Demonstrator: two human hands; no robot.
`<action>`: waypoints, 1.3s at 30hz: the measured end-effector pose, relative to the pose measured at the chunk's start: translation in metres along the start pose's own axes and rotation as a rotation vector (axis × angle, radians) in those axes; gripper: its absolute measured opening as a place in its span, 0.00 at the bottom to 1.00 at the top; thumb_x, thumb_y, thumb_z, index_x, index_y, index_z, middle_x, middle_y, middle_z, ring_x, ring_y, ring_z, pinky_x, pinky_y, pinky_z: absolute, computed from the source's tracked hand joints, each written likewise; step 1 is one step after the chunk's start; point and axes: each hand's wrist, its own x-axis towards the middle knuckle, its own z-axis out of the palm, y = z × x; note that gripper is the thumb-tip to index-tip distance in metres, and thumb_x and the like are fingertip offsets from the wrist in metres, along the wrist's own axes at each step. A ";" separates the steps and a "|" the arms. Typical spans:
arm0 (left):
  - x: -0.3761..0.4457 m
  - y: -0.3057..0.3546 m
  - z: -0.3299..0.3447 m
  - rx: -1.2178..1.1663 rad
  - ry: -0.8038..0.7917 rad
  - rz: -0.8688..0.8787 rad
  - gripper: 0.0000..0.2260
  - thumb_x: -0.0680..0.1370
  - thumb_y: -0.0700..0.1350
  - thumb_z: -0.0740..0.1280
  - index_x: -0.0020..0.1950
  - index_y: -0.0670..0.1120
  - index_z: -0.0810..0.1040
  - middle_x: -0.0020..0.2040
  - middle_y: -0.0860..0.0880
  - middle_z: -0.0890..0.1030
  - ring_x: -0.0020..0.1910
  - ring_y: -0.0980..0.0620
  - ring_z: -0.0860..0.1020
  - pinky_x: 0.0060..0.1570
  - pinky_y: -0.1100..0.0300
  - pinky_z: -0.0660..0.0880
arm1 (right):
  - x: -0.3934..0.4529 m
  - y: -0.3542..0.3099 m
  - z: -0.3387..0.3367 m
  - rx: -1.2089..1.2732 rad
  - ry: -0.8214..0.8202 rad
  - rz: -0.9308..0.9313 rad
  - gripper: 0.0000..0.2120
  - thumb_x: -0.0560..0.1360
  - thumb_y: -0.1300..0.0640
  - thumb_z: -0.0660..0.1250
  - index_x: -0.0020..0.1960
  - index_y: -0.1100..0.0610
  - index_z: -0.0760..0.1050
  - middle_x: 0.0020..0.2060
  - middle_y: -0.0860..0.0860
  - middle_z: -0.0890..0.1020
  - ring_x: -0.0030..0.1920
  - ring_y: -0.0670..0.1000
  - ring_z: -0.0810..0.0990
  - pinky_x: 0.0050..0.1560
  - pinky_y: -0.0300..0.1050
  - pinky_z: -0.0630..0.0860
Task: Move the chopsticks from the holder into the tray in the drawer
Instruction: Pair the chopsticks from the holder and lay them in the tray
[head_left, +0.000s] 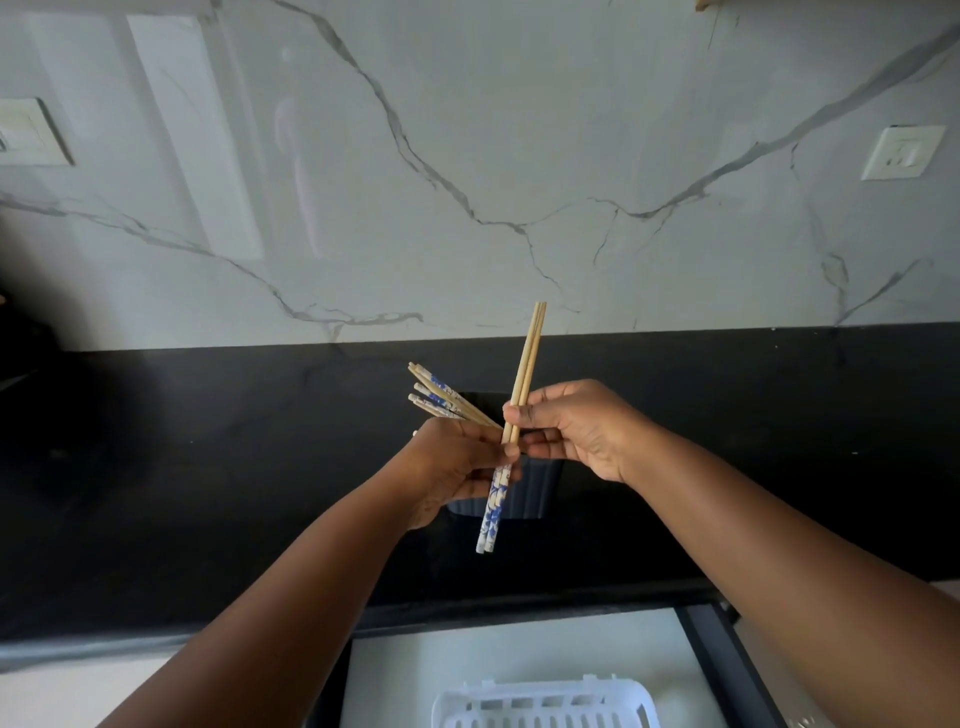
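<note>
Chopsticks (525, 374) high above holder (540, 488) rim

The chopsticks (525, 374) look like pale, matt wood, some with glossy blue-and-white patterned ends. The tabletop (208, 467) is dark polished stone. The wall (467, 130) is glossy veined marble. The near tray (545, 709) is white slotted plastic.
</note>
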 end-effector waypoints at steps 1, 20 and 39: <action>-0.001 -0.004 -0.002 0.027 -0.021 -0.015 0.04 0.72 0.39 0.73 0.46 0.43 0.85 0.43 0.44 0.86 0.43 0.51 0.84 0.42 0.59 0.80 | -0.002 0.004 0.000 -0.035 -0.003 -0.011 0.08 0.70 0.63 0.76 0.48 0.63 0.83 0.36 0.54 0.86 0.36 0.49 0.85 0.38 0.42 0.82; -0.035 -0.128 -0.045 1.267 0.357 0.286 0.13 0.77 0.53 0.60 0.53 0.51 0.82 0.52 0.46 0.81 0.53 0.42 0.76 0.53 0.50 0.73 | -0.043 0.233 0.006 -1.085 -0.662 0.081 0.05 0.74 0.54 0.69 0.42 0.55 0.79 0.31 0.46 0.76 0.30 0.46 0.72 0.33 0.43 0.68; -0.011 -0.181 -0.077 1.441 0.446 -0.031 0.37 0.74 0.72 0.39 0.79 0.53 0.47 0.80 0.49 0.48 0.78 0.48 0.43 0.75 0.44 0.42 | -0.023 0.283 0.032 -1.308 -0.789 0.099 0.16 0.72 0.67 0.66 0.30 0.57 0.64 0.34 0.59 0.78 0.35 0.55 0.76 0.32 0.42 0.62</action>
